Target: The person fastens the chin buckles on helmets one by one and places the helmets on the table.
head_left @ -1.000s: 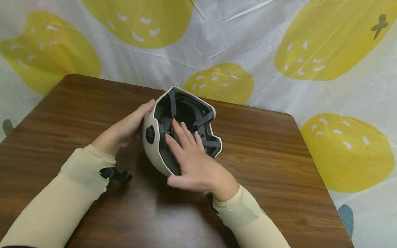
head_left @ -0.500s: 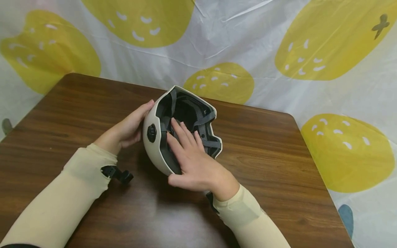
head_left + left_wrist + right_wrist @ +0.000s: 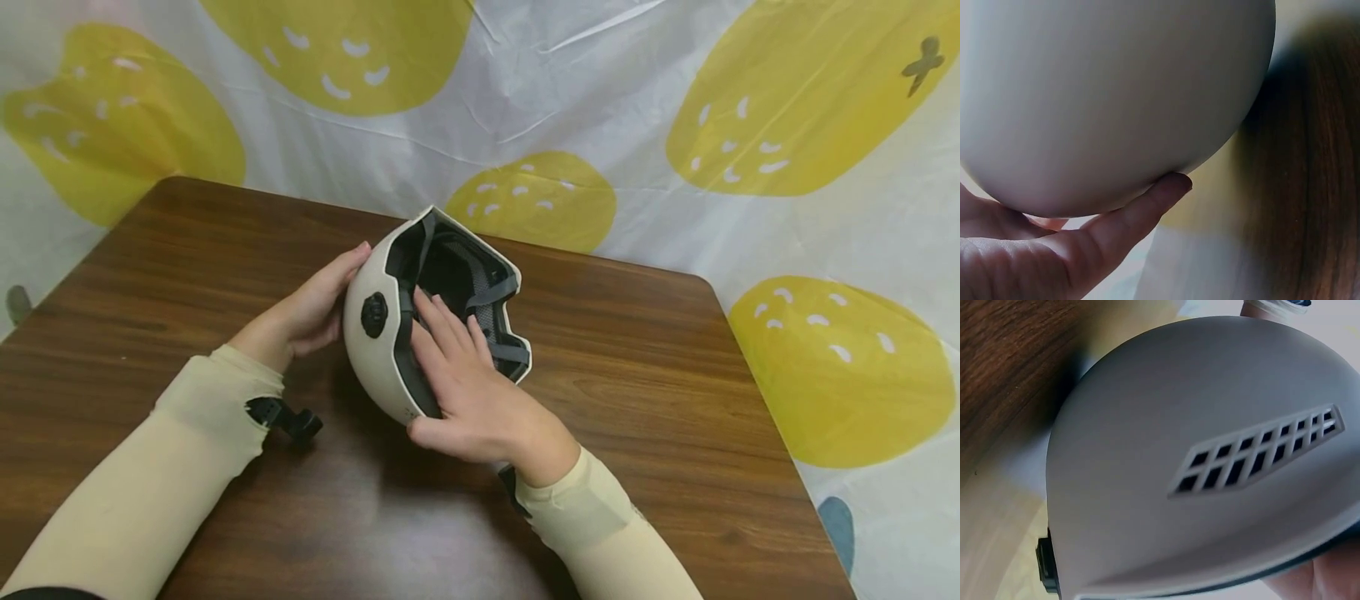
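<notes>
A cream helmet is tilted, its dark padded opening turned toward me. It has a black dial on its shell and grey straps inside. My left hand holds the rounded shell from the left; in the left wrist view its fingers lie along the curved underside. My right hand holds the near rim, fingers reaching into the opening and thumb at the outer edge. The right wrist view shows a side vent in the shell; the right fingertips are partly hidden inside.
The helmet is over a brown wood-grain table. Behind the table hangs a white curtain with yellow fruit shapes. A black wrist-worn device sticks out of the left sleeve.
The helmet has turned slightly between my hands. Its dial has shifted right and a little up, showing more of the shell. Both hands stay nearly where they were.
</notes>
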Tool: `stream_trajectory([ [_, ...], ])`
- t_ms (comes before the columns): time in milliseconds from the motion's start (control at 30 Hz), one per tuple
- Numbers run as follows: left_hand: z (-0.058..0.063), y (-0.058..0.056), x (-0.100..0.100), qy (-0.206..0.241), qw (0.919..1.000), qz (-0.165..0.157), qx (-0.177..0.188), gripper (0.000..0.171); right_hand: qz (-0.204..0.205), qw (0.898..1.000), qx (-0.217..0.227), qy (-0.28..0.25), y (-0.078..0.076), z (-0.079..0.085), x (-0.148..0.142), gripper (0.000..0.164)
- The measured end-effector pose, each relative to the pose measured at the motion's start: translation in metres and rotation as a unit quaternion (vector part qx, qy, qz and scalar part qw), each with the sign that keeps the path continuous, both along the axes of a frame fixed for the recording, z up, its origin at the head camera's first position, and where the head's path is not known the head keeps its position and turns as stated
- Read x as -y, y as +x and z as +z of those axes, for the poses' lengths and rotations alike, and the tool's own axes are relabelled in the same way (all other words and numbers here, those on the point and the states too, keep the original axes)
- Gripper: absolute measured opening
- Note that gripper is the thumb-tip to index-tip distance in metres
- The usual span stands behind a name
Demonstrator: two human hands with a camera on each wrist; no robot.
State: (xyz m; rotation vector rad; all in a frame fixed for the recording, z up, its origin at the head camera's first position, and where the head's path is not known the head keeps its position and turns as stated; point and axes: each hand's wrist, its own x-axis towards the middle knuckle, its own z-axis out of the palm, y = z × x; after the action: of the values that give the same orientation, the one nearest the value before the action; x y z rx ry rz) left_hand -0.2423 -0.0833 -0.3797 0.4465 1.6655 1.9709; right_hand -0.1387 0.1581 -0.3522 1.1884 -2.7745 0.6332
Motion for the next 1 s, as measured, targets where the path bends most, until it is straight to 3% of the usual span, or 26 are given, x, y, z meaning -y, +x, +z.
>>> stream_trajectory([
  [167, -0.0009, -0.0003, 0.0014, 0.001, 0.9999, 0.011, -0.007, 0.075, 0.008, 1.0, -0.003, -0.019, -0.0011, 0.0016, -0.0006, 0.109],
  [700, -0.0065, -0.0048, 0.0052, -0.012, 0.9994, 0.029, -0.011, 0.07, 0.009, 0.998, -0.029, -0.052, -0.0034, 0.0014, -0.0011, 0.096],
  [1000, -0.0085, -0.0084, 0.009, -0.007, 0.9992, 0.034, -0.022, 0.069, 0.026, 0.995, -0.024, -0.097, -0.0071, 0.0028, -0.0015, 0.101],
])
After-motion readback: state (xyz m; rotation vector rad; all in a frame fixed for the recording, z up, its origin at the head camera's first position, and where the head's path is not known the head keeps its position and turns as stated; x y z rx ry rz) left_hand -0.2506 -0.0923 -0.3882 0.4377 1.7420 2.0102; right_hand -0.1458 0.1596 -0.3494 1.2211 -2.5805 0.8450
